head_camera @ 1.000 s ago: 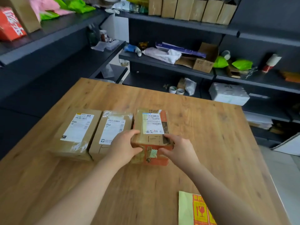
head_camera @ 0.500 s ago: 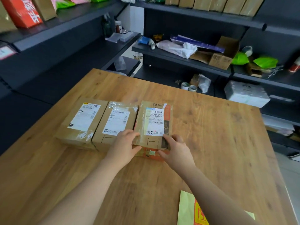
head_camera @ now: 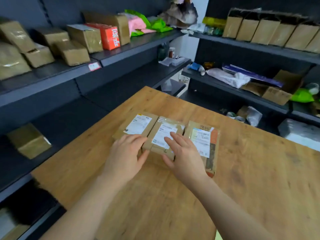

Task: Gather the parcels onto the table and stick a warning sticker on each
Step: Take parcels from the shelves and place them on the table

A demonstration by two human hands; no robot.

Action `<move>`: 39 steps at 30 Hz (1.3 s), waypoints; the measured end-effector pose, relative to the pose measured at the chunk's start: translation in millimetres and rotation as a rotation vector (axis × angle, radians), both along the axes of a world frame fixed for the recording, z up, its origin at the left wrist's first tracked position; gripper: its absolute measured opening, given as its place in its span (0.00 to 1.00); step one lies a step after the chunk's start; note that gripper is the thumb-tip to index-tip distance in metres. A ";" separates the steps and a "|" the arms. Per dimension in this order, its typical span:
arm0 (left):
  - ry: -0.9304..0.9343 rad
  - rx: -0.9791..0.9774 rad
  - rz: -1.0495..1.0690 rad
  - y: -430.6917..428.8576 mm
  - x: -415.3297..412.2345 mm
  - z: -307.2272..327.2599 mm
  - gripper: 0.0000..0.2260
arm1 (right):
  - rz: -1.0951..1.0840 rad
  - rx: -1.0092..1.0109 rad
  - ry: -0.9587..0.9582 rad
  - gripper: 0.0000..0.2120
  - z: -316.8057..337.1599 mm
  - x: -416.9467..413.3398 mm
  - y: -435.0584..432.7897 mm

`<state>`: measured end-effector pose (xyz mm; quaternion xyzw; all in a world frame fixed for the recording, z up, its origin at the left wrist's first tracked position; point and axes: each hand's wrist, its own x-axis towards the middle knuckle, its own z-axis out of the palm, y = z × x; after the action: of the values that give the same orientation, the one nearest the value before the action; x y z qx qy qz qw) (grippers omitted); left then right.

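Observation:
Three brown parcels with white shipping labels lie side by side on the wooden table (head_camera: 259, 170): the left parcel (head_camera: 138, 123), the middle parcel (head_camera: 166, 134) and the right parcel (head_camera: 202, 141), which has orange print. My left hand (head_camera: 126, 153) lies with straight fingers over the near end of the left parcel, its thumb at the middle parcel's left corner. My right hand (head_camera: 183, 153) is spread over the middle parcel's near right part, partly covering its label. Neither hand grips anything. A greenish sliver of the sticker sheet (head_camera: 219, 237) shows at the bottom edge.
Dark shelves surround the table. The left shelf carries several brown boxes (head_camera: 78, 38) and a red box (head_camera: 107, 37); one more brown box (head_camera: 29, 141) sits lower down. Paper bags (head_camera: 268, 30) line the right top shelf, with clutter below.
Both hands let go of the right parcel and moved left to the middle parcel, fingers straightened. The view swung left and up, so the sticker sheet has almost left the frame.

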<state>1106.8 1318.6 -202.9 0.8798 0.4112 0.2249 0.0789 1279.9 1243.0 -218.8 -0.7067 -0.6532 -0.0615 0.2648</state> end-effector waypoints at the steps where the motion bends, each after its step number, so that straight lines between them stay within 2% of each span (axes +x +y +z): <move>1: -0.003 0.009 0.035 -1.7 -16.1 5.4 0.16 | 0.038 0.005 -0.011 0.20 6.0 -13.6 4.7; 10: -0.013 0.096 0.378 -47.9 -205.8 39.3 0.17 | 0.412 0.041 -0.013 0.22 48.4 -191.0 30.2; 20: 0.010 0.141 0.770 -158.9 -409.7 60.7 0.18 | 0.786 0.157 0.048 0.20 74.3 -410.4 -13.5; 26: 0.021 0.139 1.023 -234.6 -502.0 69.4 0.16 | 1.036 0.202 0.054 0.15 84.0 -523.4 -48.2; 31: 0.005 0.139 1.255 -293.2 -568.2 69.8 0.16 | 1.234 0.119 0.032 0.19 81.6 -615.0 -74.9; 39: 0.061 0.138 1.618 -373.0 -673.1 73.2 0.15 | 1.617 0.099 0.092 0.16 90.1 -781.9 -118.8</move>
<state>433.7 945.6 -129.7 0.3189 0.9070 0.2132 -0.1737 498.0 1124.3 -128.6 -0.0051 -0.9468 0.1493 0.2849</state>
